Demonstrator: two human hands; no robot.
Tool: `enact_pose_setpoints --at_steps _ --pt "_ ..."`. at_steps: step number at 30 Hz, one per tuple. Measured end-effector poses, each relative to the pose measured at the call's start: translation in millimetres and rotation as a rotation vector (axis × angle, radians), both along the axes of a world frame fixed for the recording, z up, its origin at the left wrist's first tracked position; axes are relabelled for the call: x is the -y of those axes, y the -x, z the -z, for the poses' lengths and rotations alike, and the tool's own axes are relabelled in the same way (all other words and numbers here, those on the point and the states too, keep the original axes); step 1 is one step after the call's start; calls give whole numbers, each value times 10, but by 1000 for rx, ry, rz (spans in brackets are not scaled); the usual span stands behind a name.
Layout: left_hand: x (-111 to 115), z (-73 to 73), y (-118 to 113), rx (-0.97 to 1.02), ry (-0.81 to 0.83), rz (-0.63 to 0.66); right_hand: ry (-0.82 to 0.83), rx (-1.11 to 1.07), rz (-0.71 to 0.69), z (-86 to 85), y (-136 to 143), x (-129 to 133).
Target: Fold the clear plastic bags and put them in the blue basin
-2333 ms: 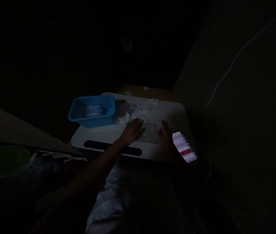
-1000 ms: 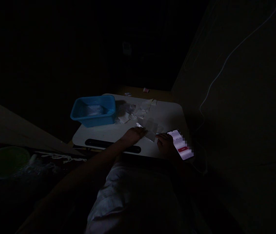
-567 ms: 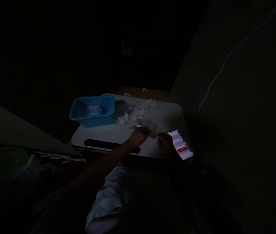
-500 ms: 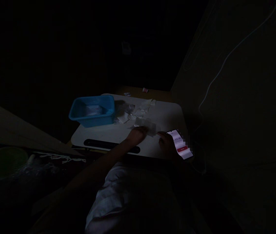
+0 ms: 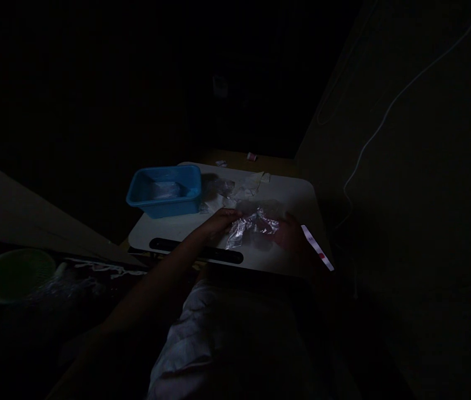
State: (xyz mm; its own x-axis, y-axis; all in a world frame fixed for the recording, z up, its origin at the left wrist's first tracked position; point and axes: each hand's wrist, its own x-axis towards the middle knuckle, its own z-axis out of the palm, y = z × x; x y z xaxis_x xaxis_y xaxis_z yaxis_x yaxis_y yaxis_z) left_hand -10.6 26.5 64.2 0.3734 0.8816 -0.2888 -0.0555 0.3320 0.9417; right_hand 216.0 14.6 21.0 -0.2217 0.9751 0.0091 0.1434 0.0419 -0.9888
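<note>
A clear, crinkled plastic bag (image 5: 256, 223) is stretched between my hands above the white table (image 5: 294, 194) and catches the light. My left hand (image 5: 224, 219) pinches its left side with fingers closed. At its right side, my right hand (image 5: 290, 230) grips the plastic, though this hand is dim. Behind the bag lie crumpled clear wrappers (image 5: 223, 191) and a pale wrapper (image 5: 256, 180). To the left stands a blue basin (image 5: 163, 208) with clear plastic inside.
A lit phone (image 5: 317, 249) lies at the table's right edge, partly hidden by my right arm. A small red and white item (image 5: 251, 156) sits beyond the table. A green basket (image 5: 16, 275) is at lower left, and a white cable (image 5: 379, 125) hangs at right.
The clear plastic has been lifted and spread between my hands. My left hand has moved left, and my right hand has closed on the plastic. More of the phone is now covered.
</note>
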Motion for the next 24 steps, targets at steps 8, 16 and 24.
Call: enact_pose_setpoints --at_steps 8,16,24 --pt "-98 253 107 39 120 57 411 -327 120 125 206 206" --pt "-141 326 198 -89 55 151 434 -291 139 98 183 177" --pt "-114 382 146 -67 32 140 377 -296 125 115 138 172"
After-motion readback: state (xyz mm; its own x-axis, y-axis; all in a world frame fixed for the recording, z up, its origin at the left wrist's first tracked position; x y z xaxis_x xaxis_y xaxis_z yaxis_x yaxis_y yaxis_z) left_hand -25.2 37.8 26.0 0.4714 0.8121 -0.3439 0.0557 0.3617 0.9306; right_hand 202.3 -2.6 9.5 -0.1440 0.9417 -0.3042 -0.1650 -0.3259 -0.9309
